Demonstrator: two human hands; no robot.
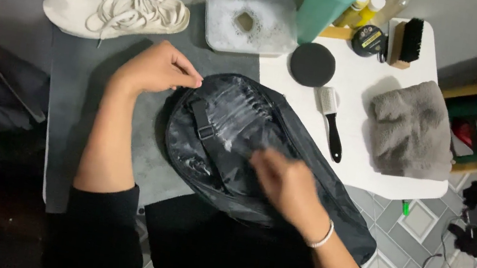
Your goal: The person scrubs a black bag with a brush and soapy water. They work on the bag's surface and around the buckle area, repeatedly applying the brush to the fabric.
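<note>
Item 1, black bag [230, 145], lying soapy across grey mat [63, 127] and white desk [347, 163]: we are pinching its top edge with our closed left hand [157, 68]; our right hand [288, 182], blurred, grip unclear, is scrubbing it. Judged: cleaning step; steady bracing needed next.

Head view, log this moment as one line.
left hand: grips black bag top edge | right hand: blurred, on the bag's wet soapy face | nearby: black-handled brush, grey towel, white sneaker
</note>
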